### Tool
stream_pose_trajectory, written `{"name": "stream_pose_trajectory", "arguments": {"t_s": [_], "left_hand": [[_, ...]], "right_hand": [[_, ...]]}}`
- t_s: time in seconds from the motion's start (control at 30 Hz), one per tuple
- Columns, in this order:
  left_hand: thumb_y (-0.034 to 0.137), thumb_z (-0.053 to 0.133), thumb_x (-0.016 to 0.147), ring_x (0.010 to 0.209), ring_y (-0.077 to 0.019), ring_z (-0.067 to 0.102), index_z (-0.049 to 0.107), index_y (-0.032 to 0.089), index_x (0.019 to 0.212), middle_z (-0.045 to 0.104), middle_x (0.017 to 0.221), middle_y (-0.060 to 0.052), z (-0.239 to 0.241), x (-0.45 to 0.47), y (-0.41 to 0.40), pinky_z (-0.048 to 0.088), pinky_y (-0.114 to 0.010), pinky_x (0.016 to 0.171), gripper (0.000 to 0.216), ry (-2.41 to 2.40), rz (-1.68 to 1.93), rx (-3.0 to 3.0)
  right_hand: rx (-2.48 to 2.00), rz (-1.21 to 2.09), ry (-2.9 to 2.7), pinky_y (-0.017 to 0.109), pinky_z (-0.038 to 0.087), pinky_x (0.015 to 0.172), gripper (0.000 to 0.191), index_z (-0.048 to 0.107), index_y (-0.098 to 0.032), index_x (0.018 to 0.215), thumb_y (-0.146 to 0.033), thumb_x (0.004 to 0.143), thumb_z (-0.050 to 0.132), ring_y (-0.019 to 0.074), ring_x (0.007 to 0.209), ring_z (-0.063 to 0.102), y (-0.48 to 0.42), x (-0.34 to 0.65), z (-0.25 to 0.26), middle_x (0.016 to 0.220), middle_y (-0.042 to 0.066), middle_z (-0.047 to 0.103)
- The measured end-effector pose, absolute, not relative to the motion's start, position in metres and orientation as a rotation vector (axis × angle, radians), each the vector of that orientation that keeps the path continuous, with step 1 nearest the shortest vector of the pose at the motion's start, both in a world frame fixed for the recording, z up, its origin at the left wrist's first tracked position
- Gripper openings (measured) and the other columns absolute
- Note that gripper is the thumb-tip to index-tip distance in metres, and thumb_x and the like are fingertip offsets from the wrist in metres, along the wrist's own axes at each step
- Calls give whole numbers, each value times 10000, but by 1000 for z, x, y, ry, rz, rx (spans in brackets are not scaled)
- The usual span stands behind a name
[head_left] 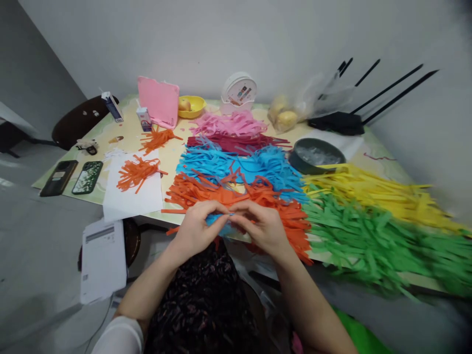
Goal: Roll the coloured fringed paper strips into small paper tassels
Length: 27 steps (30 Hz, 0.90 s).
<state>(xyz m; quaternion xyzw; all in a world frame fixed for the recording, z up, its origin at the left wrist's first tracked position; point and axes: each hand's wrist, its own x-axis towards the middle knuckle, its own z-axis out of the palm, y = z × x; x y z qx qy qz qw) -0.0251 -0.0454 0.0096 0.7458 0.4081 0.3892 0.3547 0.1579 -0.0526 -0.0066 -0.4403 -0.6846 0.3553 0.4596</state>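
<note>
Tabletop point(173, 157) of pale cream runs up to a plain grey wall, with grey floor on the near left. At the far left edge lie two phones point(72, 177) side by side, and below them, off the table, a white printed sheet point(103, 258). Next comes a sheet of white paper point(142, 196) bearing a small bunch of orange strips point(138, 172), with a second loose orange bunch point(158, 139) behind it. Two small cartons point(143, 119) stand at the back beside a pink case point(158, 102) and a yellow bowl point(191, 105).

Heaps of cut paper fill the middle: pink strips point(228, 124) at the back, then maroon strips point(236, 142), blue strips point(236, 164), and a wide orange pile point(273, 201) nearest the person. A white round container point(239, 92) stands behind the pink. Further right sit a dark round tin point(317, 155), a clear bag of yellowish fruit point(285, 117), and a black stand with long thin legs point(346, 120). Yellow strips point(383, 194) and green strips point(368, 236) spread to the right edge.

Over the near table edge, the left hand point(193, 231) is curled, fingertips pinched on a blue strip point(217, 220). Its fingers meet those of the right hand point(263, 228), which is likewise curled and pinching the same strip, just in front of the orange pile.
</note>
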Motion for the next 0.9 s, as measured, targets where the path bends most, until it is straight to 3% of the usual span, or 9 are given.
{"name": "stream_pose_trajectory", "arguments": {"t_s": [0.1, 0.33, 0.57, 0.9], "left_hand": [[253, 655, 860, 754, -146, 648, 672, 171, 827, 714, 810, -21, 6, -20, -47, 477, -243, 709, 89, 1039, 1057, 1667], [246, 743, 777, 731, -139, 645, 671, 168, 780, 699, 771, -14, 2, -17, -46, 503, -235, 698, 106, 965, 1139, 1415], [260, 726, 800, 688, -139, 650, 695, 175, 760, 705, 728, -11, -4, -18, -50, 511, -240, 659, 99, 1109, 1248, 1473], [305, 734, 807, 801, -175, 713, 736, 170, 899, 762, 889, -57, -6, -16, -46, 575, -283, 762, 164, 1024, 1192, 1412]], "right_hand": [[-1079, 1071, -1486, 188, 443, 436, 212, 669, -197, 923, -374, 823, 729, 96, 468, 573, -57, 155, -6, 645, -14, 672], [-1049, 1267, -1237, 170, 358, 365, 215, 658, -186, 823, -379, 791, 747, 65, 386, 468, -57, 149, -9, 533, -43, 589], [-1054, 1322, -1247, 169, 320, 361, 278, 646, -177, 865, -410, 760, 755, 57, 384, 406, -54, 143, -4, 491, -79, 499], [-1173, 1108, -1381, 191, 387, 402, 208, 686, -175, 865, -381, 837, 690, 83, 422, 487, -55, 155, 6, 528, -43, 565]]}}
